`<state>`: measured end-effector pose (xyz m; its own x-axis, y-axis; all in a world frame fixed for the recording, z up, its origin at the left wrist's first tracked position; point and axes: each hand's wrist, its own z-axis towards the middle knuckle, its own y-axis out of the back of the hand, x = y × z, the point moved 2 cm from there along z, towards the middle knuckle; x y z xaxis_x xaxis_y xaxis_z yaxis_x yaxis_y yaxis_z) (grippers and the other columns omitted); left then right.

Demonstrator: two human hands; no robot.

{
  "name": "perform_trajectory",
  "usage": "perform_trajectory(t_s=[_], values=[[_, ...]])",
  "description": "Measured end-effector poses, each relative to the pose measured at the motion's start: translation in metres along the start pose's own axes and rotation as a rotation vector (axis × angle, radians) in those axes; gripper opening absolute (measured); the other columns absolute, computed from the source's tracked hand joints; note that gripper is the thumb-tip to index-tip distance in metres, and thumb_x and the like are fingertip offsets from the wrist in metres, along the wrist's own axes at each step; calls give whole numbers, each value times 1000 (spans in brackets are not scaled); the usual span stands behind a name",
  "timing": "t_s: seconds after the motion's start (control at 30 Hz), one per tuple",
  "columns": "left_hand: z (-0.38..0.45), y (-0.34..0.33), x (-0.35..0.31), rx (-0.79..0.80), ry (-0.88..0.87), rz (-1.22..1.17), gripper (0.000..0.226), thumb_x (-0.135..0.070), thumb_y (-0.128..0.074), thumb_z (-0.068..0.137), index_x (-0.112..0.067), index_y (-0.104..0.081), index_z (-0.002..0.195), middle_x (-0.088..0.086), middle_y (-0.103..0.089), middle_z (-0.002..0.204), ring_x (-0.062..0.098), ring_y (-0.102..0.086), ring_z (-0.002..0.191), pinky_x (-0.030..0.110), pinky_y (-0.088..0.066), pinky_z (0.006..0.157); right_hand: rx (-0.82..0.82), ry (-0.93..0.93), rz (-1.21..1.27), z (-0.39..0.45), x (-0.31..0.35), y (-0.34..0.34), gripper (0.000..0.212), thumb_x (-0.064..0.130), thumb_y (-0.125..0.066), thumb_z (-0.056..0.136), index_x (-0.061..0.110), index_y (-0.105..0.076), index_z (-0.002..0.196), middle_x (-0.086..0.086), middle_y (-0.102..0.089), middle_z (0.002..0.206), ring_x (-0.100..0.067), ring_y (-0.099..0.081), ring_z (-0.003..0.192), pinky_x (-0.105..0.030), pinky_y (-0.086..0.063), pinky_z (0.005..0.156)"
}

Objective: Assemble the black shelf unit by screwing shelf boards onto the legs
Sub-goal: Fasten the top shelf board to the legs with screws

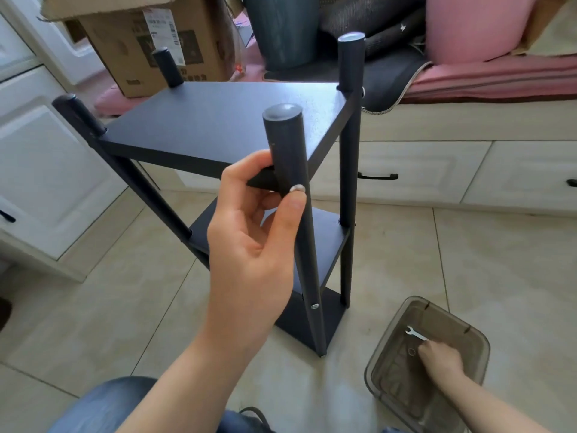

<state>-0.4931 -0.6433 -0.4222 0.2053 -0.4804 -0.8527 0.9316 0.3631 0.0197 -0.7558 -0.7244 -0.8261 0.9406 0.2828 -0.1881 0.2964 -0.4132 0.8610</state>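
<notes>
Jeans at the bottom edge, then my left hand (249, 232) mid-frame, pinching a screw (297, 189) against the near leg (288, 157) where the top board (218, 123) meets it. That leg runs upright, the screw entering sideways. My right hand (440, 359), lower right, reaches into the tub (390, 345), fingers curled on the wrench (415, 334), well apart from the screw.

Floor: we see shiny tan tiles (499, 260) under our hands | left of our hands: white cupboards (46, 170) | ahead: white drawers (421, 173), a brown cardboard box (150, 51), pink cushions (474, 26) | light: bright daylight
</notes>
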Motion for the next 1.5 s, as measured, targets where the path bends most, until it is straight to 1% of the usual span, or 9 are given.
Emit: perform_trajectory(t_s=[0.23,0.63,0.73,0.87,0.93,1.03,1.13,1.27,1.5], values=[[1,-3,2,7,16,-37,26,-10,-58,95,-21,-53,118,-5,-68,104,10,-65,97,21,-49,88,-12,-5,27,2,-3,0,37,13,-38,101,23,-64,125,2,-66,124,-16,-61,119,-22,-48,88],[-6,-8,-1,-13,13,-4,27,-16,-60,92,-23,-54,118,-8,-69,100,9,-65,94,19,-51,85,108,177,269,13,39,23,35,7,-39,101,9,-55,132,-11,-56,130,-27,-57,121,-34,-46,99],[-6,-9,-2,-25,22,8,27,-15,-61,92,-23,-56,117,-9,-69,100,9,-66,92,18,-50,84,50,183,472,14,55,42,25,16,-43,101,13,-59,120,-8,-60,120,-22,-59,108,-30,-48,90],[-5,-6,-3,-27,49,-20,28,-12,-63,90,-22,-58,116,-4,-70,102,11,-66,94,19,-51,85,-100,293,697,5,71,83,26,16,-53,94,32,-52,73,5,-55,83,-13,-53,74,-27,-43,64],[-7,-4,-4,-20,59,-26,29,-11,-64,89,-22,-59,115,-2,-70,103,12,-66,94,21,-51,85,-142,314,906,-9,74,113,34,15,-69,88,41,-55,71,12,-59,77,-6,-57,70,-21,-43,65],[-10,1,-6,-15,72,-26,28,-11,-64,88,-21,-60,114,0,-71,102,13,-67,92,21,-51,84,-189,332,1248,-51,69,168,9,16,-77,83,22,-74,79,6,-73,70,-2,-67,68,-18,-51,66],[-12,11,-8,-13,87,-16,28,-14,-64,88,-22,-61,115,1,-71,100,15,-66,91,19,-50,84,-73,344,1640,-99,58,227,6,4,-71,87,3,-73,92,-14,-75,78,-21,-74,75,-25,-56,65],[-16,37,-14,-28,117,13,28,-20,-66,87,-30,-66,113,-2,-72,98,14,-67,93,19,-51,85,116,437,1904,-163,49,291,16,4,-62,92,-4,-70,103,-24,-73,94,-33,-73,91,-25,-59,68],[-16,95,-24,-112,255,-69,32,-26,-68,78,-44,-75,103,-4,-77,105,13,-71,105,35,-51,97,279,535,1979,-222,65,346,26,11,-66,84,-4,-66,105,-25,-72,104,-33,-72,96,-28,-60,74]])
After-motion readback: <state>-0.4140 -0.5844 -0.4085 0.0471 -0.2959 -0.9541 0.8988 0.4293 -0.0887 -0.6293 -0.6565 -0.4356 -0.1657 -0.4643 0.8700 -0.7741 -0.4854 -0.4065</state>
